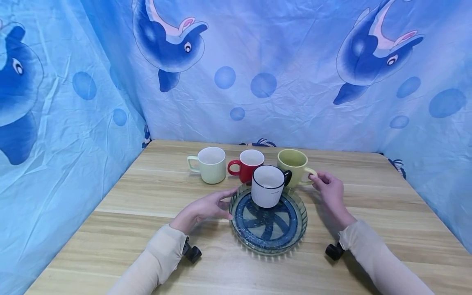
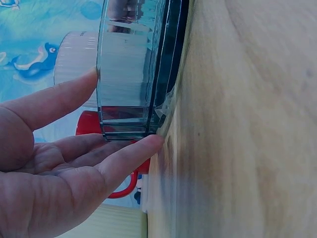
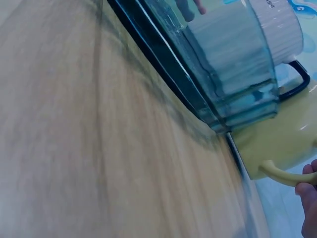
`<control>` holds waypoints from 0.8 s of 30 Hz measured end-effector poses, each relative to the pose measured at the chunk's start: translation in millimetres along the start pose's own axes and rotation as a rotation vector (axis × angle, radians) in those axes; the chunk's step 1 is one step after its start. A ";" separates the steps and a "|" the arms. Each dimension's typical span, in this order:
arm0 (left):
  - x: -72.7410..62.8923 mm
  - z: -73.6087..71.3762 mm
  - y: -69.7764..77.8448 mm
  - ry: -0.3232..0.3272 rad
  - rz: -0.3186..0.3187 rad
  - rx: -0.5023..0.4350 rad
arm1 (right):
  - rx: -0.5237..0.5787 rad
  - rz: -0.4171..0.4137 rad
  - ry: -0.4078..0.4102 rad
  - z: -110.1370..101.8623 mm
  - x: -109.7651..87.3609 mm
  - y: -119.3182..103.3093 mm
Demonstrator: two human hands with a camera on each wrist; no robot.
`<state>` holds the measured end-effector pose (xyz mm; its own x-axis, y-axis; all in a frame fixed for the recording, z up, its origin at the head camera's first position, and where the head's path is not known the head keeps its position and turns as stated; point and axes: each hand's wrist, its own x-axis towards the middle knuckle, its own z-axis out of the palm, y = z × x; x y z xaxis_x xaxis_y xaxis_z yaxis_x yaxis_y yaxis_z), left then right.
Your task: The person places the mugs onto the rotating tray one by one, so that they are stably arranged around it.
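My right hand [image 1: 329, 192] pinches the handle of a yellow-green mug [image 1: 291, 160], which stands behind the right edge of a round clear glass dish [image 1: 265, 237]. In the right wrist view, thumb and fingers meet on that handle [image 3: 285, 176]. A white mug [image 1: 266, 192] with a black rim and black handle stands upright inside the dish, toward its back. My left hand [image 1: 208, 207] touches the dish's left side with fairly straight fingers. Its thumb reaches the rim and one finger lies low by the base in the left wrist view.
A red mug [image 1: 245, 172] with a white inside stands just behind the dish. Left of it is a pale green mug [image 1: 213, 170], handle pointing left. All stand on a wooden table [image 1: 140, 229], with a blue dolphin-print cloth [image 1: 287, 114] along its back and sides.
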<state>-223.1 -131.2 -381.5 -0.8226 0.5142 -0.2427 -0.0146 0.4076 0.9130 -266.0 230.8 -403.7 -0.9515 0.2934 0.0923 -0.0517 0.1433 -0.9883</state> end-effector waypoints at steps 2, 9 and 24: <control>0.6 0.4 0.2 0.004 -0.006 -0.004 | 0.017 -0.002 0.007 -4.3 -1.3 -1.4; 0.7 1.2 1.2 0.003 0.000 -0.001 | 0.038 -0.043 0.007 -20.0 -7.3 -8.4; 1.6 1.1 0.1 0.015 -0.010 0.012 | 0.156 -0.010 0.010 -44.2 -26.5 -21.6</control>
<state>-223.8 -129.5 -382.1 -0.8310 0.4984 -0.2468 -0.0164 0.4216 0.9066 -226.3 261.6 -379.5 -0.9476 0.3027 0.1023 -0.1080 -0.0022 -0.9941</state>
